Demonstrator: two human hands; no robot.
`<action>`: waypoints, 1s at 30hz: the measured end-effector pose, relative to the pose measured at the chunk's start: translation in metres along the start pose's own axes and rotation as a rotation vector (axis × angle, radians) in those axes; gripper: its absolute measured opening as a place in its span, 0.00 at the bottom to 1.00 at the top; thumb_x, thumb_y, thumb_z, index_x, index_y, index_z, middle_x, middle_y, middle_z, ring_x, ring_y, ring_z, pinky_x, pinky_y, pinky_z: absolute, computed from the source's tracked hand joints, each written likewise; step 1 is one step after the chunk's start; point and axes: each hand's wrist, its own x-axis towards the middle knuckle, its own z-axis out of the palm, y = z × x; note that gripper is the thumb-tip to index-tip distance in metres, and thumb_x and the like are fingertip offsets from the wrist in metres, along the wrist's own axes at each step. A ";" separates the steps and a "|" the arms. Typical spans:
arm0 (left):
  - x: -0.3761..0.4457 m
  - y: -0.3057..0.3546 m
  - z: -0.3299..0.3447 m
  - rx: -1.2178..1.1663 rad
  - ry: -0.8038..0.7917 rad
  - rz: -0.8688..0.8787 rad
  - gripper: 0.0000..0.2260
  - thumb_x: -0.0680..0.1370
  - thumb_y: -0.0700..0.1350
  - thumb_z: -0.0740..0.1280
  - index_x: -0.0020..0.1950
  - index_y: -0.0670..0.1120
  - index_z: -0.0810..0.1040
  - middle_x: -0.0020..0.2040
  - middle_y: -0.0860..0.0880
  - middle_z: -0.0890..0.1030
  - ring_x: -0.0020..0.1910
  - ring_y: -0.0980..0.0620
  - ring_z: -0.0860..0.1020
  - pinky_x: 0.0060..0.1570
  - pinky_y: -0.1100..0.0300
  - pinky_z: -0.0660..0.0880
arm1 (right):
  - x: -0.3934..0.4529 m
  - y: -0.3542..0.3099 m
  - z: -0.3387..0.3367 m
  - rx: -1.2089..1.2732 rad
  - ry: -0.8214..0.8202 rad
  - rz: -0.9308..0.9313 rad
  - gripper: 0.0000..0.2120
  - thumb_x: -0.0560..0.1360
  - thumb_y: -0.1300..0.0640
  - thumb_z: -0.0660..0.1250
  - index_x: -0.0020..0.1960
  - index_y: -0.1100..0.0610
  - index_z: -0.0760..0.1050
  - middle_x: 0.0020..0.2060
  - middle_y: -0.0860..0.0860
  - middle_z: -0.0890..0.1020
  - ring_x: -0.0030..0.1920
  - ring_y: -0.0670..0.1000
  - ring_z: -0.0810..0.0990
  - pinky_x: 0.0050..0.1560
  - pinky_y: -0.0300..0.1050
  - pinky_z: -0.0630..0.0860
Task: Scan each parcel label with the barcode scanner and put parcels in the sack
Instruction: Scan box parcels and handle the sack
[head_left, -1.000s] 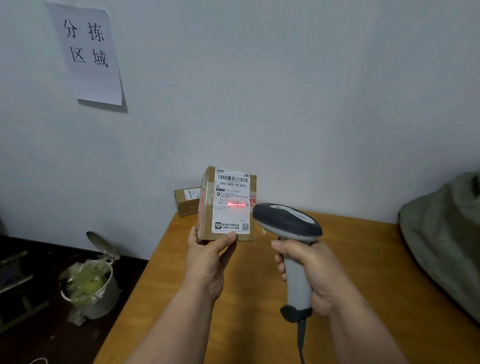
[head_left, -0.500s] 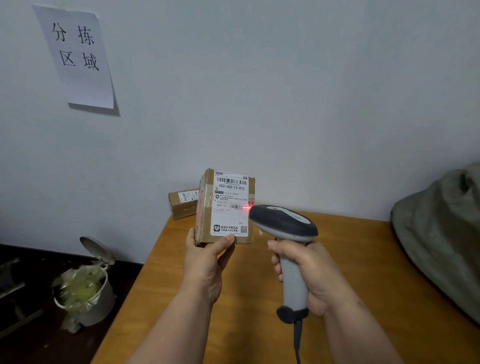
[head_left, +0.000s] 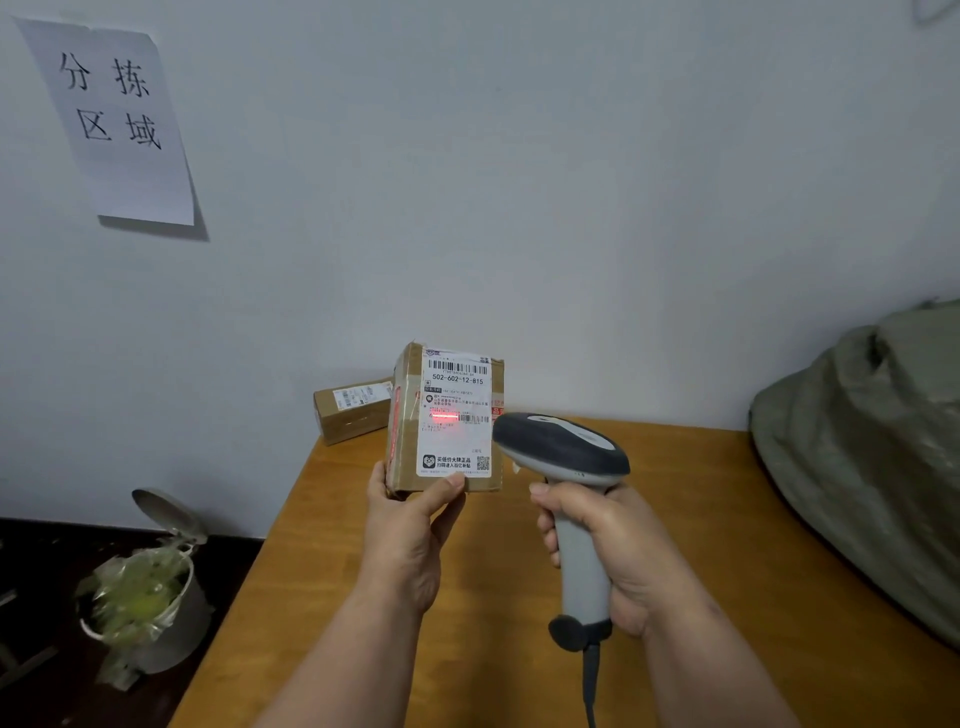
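Head view: left hand (head_left: 405, 540) pinches parcel (head_left: 447, 415) upright by its bottom edge above the table (head_left: 727, 519), right hand (head_left: 618, 551) fist-wrapped on barcode scanner (head_left: 563, 452); red line sits left of the small mid-label barcode, so likely a misread. Thin pinch could let the parcel tip; sack (head_left: 872, 457) waits far right, second parcel (head_left: 356, 408) by the wall.

A paper sign (head_left: 111, 122) taped to the wall at upper left of the frame reads "分拣区域" in black handwritten characters, two to a line. At centre, a white label (head_left: 457, 410) on a cardboard parcel (head_left: 410, 421) carries a barcode with the number "502-602-12-815" beneath it, a second small barcode crossed by a red scan line, and a QR code at its lower right. The label's smaller print is too fine to read, as is the label on a second box (head_left: 353, 410) behind.
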 end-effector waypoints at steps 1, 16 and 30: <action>-0.001 -0.002 0.001 0.006 -0.004 -0.001 0.48 0.60 0.33 0.75 0.77 0.50 0.63 0.61 0.42 0.81 0.59 0.46 0.81 0.51 0.52 0.82 | -0.001 0.001 -0.002 0.000 0.005 -0.002 0.03 0.72 0.62 0.73 0.42 0.61 0.81 0.32 0.55 0.79 0.31 0.49 0.76 0.34 0.43 0.73; -0.033 -0.046 0.072 0.195 -0.179 0.015 0.45 0.62 0.36 0.75 0.76 0.52 0.64 0.62 0.45 0.81 0.61 0.46 0.79 0.57 0.48 0.78 | -0.029 -0.007 -0.084 0.032 0.163 -0.071 0.04 0.73 0.58 0.74 0.45 0.57 0.82 0.34 0.52 0.81 0.36 0.50 0.77 0.41 0.46 0.75; -0.146 -0.198 0.325 0.440 -0.510 0.118 0.46 0.69 0.37 0.78 0.80 0.55 0.56 0.65 0.52 0.73 0.60 0.48 0.78 0.51 0.56 0.79 | -0.128 -0.060 -0.347 0.043 0.612 -0.231 0.09 0.68 0.52 0.76 0.45 0.55 0.83 0.36 0.53 0.82 0.41 0.53 0.79 0.47 0.52 0.76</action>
